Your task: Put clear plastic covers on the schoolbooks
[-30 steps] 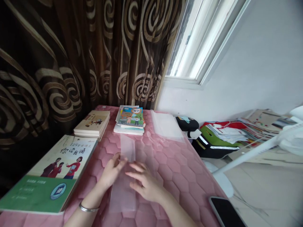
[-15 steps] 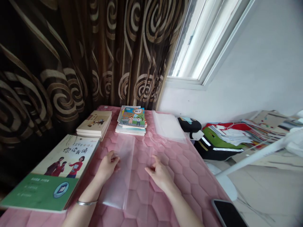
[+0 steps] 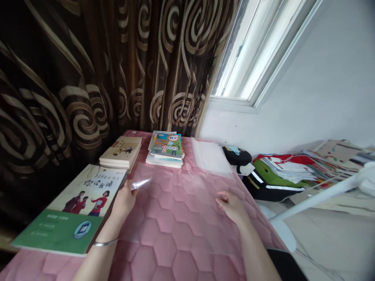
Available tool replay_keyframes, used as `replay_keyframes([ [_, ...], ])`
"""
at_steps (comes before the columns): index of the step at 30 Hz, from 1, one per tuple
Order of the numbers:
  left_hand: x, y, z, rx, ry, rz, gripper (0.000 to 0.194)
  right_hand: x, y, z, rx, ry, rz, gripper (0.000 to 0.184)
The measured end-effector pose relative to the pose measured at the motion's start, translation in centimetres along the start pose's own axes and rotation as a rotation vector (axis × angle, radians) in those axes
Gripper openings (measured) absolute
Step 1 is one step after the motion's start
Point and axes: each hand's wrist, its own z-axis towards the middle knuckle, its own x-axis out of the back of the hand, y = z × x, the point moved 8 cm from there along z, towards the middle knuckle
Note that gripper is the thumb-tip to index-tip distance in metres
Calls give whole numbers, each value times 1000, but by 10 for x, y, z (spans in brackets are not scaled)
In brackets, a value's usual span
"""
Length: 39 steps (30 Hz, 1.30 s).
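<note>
While left hand [image 3: 124, 199] and right hand [image 3: 233, 207] pinch it, a clear plastic sheet [image 3: 202, 210] glints. A green-and-white rectangular book [image 3: 70, 212] lies beside.

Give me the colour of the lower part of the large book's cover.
Green; the book's lower cover shows best in the head view.

Left hand [image 3: 124, 200] pinches clear plastic sheet [image 3: 202, 210] over pink quilt [image 3: 161, 265]; right hand [image 3: 234, 207] at sheet's right side, hold unclear. Large book [image 3: 74, 210] along quilt's left edge, phone [image 3: 285, 265] near right corner.
</note>
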Motion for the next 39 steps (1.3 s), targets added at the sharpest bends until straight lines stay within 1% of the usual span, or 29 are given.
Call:
replay_keyframes([
  [3,-6,2,-3,-40,-44,156,31,-7,1,0,15,-33,-28,21],
  [5,-8,4,-6,-58,-53,211,36,-10,0,-1,20,-46,-41,20],
  [9,-12,8,-14,-60,-86,351,45,-9,-1,0,67,-37,-94,18],
  [11,-11,12,-20,-45,-64,471,45,-9,-1,1,103,-43,-126,17],
  [13,-11,21,-27,-61,-15,556,45,-8,-3,1,133,-48,-169,16],
  [15,-18,35,-36,-124,-9,537,45,-5,-6,0,150,-28,-250,16],
  [18,-40,62,-55,-305,-122,341,44,0,-21,-7,167,68,-466,25],
  [20,-52,82,-72,-466,-208,206,43,-7,-42,-18,246,117,-584,34],
  [21,-56,90,-80,-545,-246,157,43,-16,-54,-25,311,110,-613,39],
  [23,-62,101,-93,-657,-316,104,43,-42,-72,-40,421,-3,-615,47],
  [24,-65,102,-97,-682,-356,96,44,-57,-76,-46,438,-93,-630,51],
  [26,-72,98,-99,-666,-439,115,45,-80,-72,-54,384,-273,-670,59],
  [28,-78,90,-97,-615,-516,156,47,-92,-62,-56,304,-406,-705,64],
  [30,-83,84,-95,-571,-568,191,49,-94,-53,-54,266,-470,-720,65],
  [34,-86,82,-93,-527,-612,222,52,-87,-43,-47,265,-510,-707,67],
  [37,-86,83,-94,-513,-648,225,53,-85,-43,-47,269,-518,-688,68],
  [39,-85,84,-95,-512,-667,220,53,-85,-50,-45,266,-487,-670,64],
])
